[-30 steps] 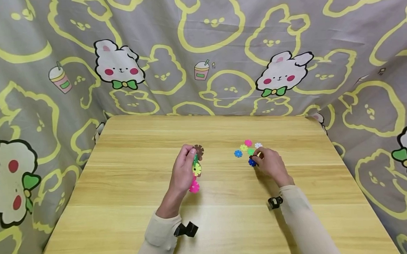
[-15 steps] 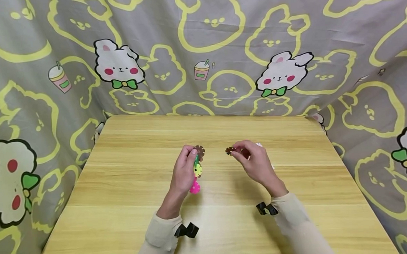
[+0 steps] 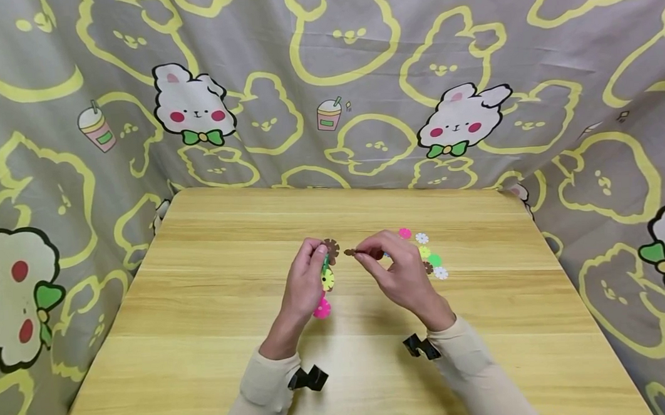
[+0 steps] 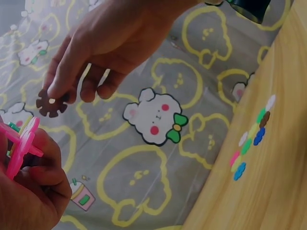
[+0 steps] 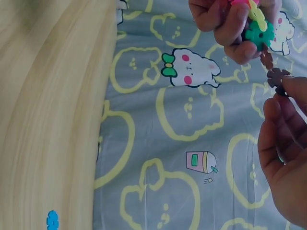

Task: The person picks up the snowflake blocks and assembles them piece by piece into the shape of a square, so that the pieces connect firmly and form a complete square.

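Observation:
My left hand [image 3: 301,278] grips a chain of slotted plastic snowflake discs. A brown disc [image 3: 331,249] sticks out at its top, past the thumb. Below it come a green disc [image 5: 259,34], a yellow disc [image 3: 327,279] and a pink disc [image 3: 322,308], partly covered by the fingers. Between thumb and fingertips, my right hand [image 3: 399,268] pinches a single brown snowflake disc [image 4: 52,106], turned nearly edge-on in the head view. A small gap separates it from the chain's brown end there. Both hands are raised above the table.
Several loose snowflake discs lie on the wooden table [image 3: 487,350] beyond my right hand, among them pink [image 3: 404,233], white [image 3: 440,273] and green [image 3: 435,261]. Blue discs [image 4: 240,171] show in the left wrist view. A patterned curtain [image 3: 279,60] hangs round the table's far sides.
My right hand has lifted a brown disc from the loose pile and carried it left, close to the chain. The left hand has shifted only slightly right, still holding the chain.

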### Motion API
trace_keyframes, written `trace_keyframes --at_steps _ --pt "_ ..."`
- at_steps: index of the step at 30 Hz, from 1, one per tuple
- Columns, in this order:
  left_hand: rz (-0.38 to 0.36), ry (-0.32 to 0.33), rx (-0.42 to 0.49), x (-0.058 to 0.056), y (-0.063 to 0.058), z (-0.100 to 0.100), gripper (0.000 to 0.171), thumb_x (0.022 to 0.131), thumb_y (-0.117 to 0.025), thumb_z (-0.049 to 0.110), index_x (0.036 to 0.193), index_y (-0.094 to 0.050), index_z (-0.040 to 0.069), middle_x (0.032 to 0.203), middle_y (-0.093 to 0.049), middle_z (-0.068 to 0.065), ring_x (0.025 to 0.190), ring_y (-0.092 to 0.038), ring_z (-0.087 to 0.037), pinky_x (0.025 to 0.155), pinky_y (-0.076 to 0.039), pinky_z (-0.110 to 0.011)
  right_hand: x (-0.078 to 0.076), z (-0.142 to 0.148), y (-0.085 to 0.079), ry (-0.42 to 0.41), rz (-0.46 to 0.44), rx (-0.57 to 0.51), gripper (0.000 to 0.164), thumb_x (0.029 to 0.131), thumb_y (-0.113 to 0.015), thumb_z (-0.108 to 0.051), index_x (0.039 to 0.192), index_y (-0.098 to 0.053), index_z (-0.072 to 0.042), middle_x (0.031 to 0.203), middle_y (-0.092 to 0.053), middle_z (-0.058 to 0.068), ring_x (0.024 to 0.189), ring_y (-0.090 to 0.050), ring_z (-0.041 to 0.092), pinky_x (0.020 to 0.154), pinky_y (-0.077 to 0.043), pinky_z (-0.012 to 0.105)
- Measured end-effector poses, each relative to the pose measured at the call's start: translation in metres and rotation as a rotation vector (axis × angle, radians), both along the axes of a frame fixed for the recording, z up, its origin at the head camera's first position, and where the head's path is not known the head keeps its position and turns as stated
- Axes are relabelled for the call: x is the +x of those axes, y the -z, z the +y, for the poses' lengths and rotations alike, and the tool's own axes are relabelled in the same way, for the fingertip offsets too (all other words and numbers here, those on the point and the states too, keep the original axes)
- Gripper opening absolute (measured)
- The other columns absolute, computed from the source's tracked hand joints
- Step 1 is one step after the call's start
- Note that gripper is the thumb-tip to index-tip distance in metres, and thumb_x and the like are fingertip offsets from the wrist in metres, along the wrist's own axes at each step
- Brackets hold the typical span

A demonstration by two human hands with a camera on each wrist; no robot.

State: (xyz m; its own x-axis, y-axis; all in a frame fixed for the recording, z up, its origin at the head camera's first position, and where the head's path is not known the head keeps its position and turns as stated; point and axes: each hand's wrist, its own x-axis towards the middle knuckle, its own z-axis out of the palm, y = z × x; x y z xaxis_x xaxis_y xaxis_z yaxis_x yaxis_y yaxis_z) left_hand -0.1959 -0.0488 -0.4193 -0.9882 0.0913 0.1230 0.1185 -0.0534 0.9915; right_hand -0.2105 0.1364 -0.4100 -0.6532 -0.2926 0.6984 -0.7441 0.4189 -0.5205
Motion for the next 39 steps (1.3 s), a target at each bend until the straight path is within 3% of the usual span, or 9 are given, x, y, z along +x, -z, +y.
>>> trace_keyframes --at_steps 8,15,21,26,31,39 --pt "0.011 0.014 0.016 0.000 -0.002 0.001 0.019 0.104 -0.037 0.016 0.102 -0.049 0.001 0.087 -0.050 -0.007 0.056 -0.047 -0.009 0.043 -0.046 -0.025 0.000 -0.006 0.000 -0.005 0.034 0.008 0.007 0.086 -0.073 -0.009 0.092 -0.069 -0.009 0.086 -0.067 -0.001 0.076 -0.058 0.008 0.066 -0.052 0.026" --pt "0.019 0.021 0.001 0.001 -0.003 0.002 0.020 0.105 -0.037 0.016 0.101 -0.049 0.002 0.089 -0.052 -0.008 0.060 -0.049 -0.010 0.045 -0.048 -0.028 0.001 -0.009 -0.001 0.016 0.063 0.052 0.009 0.085 -0.073 -0.007 0.093 -0.069 -0.009 0.089 -0.067 0.000 0.078 -0.061 0.009 0.070 -0.052 0.018" --pt "0.017 0.011 -0.002 0.001 -0.002 0.003 0.021 0.105 -0.037 0.017 0.098 -0.049 0.001 0.090 -0.052 -0.009 0.058 -0.047 -0.008 0.044 -0.048 -0.027 0.000 -0.010 -0.001 0.018 0.130 0.067 0.010 0.083 -0.075 -0.004 0.092 -0.071 -0.007 0.088 -0.067 0.001 0.081 -0.065 0.012 0.075 -0.055 0.022" --pt "0.009 -0.003 -0.003 0.001 0.001 0.006 0.023 0.105 -0.038 0.019 0.098 -0.051 0.002 0.087 -0.052 -0.011 0.054 -0.045 -0.007 0.043 -0.046 -0.024 -0.001 -0.011 0.001 0.011 0.200 0.051 0.014 0.077 -0.077 0.002 0.088 -0.072 -0.006 0.082 -0.068 0.002 0.072 -0.065 0.011 0.066 -0.055 0.021" --pt "0.029 -0.034 -0.027 0.003 0.000 0.008 0.024 0.105 -0.040 0.020 0.096 -0.054 0.004 0.088 -0.056 -0.017 0.066 -0.050 -0.009 0.051 -0.046 -0.021 -0.001 -0.013 0.005 0.029 0.264 0.015 0.017 0.072 -0.078 0.007 0.082 -0.071 -0.005 0.076 -0.067 0.003 0.063 -0.063 0.010 0.056 -0.050 0.018" --pt "0.061 -0.088 -0.094 0.005 -0.006 0.012 0.024 0.104 -0.043 0.023 0.094 -0.057 0.006 0.087 -0.059 -0.019 0.066 -0.050 -0.014 0.052 -0.040 -0.018 -0.001 -0.018 0.007 0.028 0.328 -0.034 0.013 0.076 -0.074 0.009 0.079 -0.071 -0.003 0.073 -0.067 0.004 0.061 -0.064 0.013 0.056 -0.052 0.019"
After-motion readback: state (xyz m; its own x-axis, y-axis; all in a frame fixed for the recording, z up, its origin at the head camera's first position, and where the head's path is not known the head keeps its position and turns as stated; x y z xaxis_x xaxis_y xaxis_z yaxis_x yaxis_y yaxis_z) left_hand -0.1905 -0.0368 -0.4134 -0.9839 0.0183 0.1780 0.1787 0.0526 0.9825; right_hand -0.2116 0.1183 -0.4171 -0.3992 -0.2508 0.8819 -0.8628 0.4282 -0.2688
